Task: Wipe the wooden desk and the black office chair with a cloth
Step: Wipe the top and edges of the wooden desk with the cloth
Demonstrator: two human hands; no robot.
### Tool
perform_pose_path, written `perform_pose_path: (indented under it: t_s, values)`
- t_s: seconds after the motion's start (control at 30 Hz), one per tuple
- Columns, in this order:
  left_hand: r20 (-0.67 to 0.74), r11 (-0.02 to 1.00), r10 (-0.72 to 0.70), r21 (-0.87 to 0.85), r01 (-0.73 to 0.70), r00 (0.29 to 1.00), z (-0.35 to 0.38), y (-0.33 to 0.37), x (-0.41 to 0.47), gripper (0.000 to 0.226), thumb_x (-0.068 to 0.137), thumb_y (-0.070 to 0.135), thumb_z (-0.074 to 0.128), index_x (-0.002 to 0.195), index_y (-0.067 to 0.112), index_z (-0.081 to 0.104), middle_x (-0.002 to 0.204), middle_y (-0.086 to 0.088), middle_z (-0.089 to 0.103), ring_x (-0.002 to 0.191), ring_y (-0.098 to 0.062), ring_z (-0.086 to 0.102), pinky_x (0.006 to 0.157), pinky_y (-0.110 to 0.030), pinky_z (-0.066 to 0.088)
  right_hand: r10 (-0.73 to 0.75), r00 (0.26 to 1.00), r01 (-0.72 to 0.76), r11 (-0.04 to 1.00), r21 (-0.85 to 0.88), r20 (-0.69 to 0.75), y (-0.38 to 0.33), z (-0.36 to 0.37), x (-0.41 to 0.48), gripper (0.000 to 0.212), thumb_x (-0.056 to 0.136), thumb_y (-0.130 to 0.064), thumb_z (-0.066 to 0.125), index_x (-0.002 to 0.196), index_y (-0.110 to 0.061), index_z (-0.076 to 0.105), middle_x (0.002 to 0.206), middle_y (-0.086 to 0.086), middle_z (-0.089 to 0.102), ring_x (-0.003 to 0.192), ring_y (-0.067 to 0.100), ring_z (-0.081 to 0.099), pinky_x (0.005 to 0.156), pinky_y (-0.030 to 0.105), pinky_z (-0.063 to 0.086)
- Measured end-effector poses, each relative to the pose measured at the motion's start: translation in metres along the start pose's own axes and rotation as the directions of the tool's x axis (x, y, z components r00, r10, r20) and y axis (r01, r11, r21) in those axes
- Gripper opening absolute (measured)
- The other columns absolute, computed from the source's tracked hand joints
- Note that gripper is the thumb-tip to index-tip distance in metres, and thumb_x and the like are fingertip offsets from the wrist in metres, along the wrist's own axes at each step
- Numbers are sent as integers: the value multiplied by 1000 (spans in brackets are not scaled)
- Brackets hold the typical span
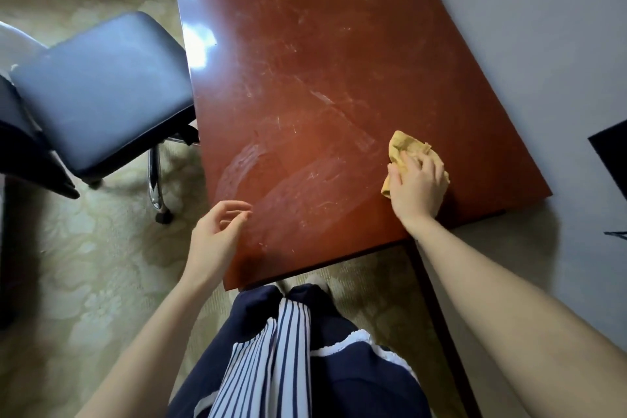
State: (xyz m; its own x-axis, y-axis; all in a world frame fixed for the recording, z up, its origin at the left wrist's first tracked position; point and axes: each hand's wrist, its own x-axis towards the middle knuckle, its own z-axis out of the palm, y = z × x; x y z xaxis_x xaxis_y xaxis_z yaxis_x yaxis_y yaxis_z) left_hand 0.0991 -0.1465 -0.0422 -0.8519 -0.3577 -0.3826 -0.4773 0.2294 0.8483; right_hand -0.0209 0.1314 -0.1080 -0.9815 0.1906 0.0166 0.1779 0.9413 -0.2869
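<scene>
Head view is showing one crumpled yellow cloth (402, 146) lying on a glossy reddish-brown wooden counter (305, 71), nr its right near corner. Right hand (419, 188) is lying palm-down on the cloth, fingers spread & fairly straight, pressing it to the top. Cloth is bunching out past the fingertips & beside the thumb. Counter top is showing fine scratches all over, w/ pale streaky smears on the near-left part & bright glare shining along the far-left edge. Left hand (217, 234) is hovering at the counter's left near edge, fingers loosely curled, holding nothing. Counter's right edge is running along a pale grey wall (543, 27). A wide stretch of top is lying open btwn cloth & left edge. One black padded office chair (101, 88) w/ chrome legs is standing just beside the left edge on cream patterned carpet (84, 265). Count: 1 cloth, 1 counter, 1 chair, 2 hands.
</scene>
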Motion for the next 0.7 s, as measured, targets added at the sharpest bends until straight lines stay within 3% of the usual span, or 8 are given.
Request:
perform_pose_path:
  t_s: [0.1,0.23,0.33,0.57,0.7]
  values:
    - [-112,989,21,148,-4,993,-8,-21,-2,19,88,15,63,107,19,62,109,-2,62,104,-23,57,89,-37,47,-97,995,97,995,26,-4,-19,13,-29,41,93,-33,54,130,-14,58,136,10,53,129,30,38,106,44,26]
    - [-157,894,-105,417,163,982,-14,-44,0,88,74,48,74,145,22,30,146,-8,33,134,-29,28,108,-50,28,-222,972,231,963,140,-77,-42,21,-66,27,87,-10,65,113,-7,69,114,10,67,111,33,54,94,48,39]
    - [-44,818,-180,548,175,983,-13,-57,3,121,60,63,76,151,23,7,157,-5,13,142,-29,16,112,-51,23,-311,948,318,938,136,-74,-42,20,-77,27,84,-7,68,110,-6,70,108,10,69,103,33,58,89,46,43]
    - [66,690,-166,720,68,984,-10,-71,5,139,53,62,80,150,22,-10,158,3,8,143,-26,11,113,-51,19,-453,891,453,892,8,9,-14,0,-47,36,78,-26,72,113,-19,68,134,14,50,127,37,40,103,56,34]
    - [97,650,-162,759,33,982,-11,-69,6,139,54,57,83,150,20,-11,158,5,10,143,-26,9,112,-52,17,-423,897,417,906,73,126,-8,-2,-26,38,82,-31,70,119,-21,65,134,9,51,124,34,41,98,48,37]
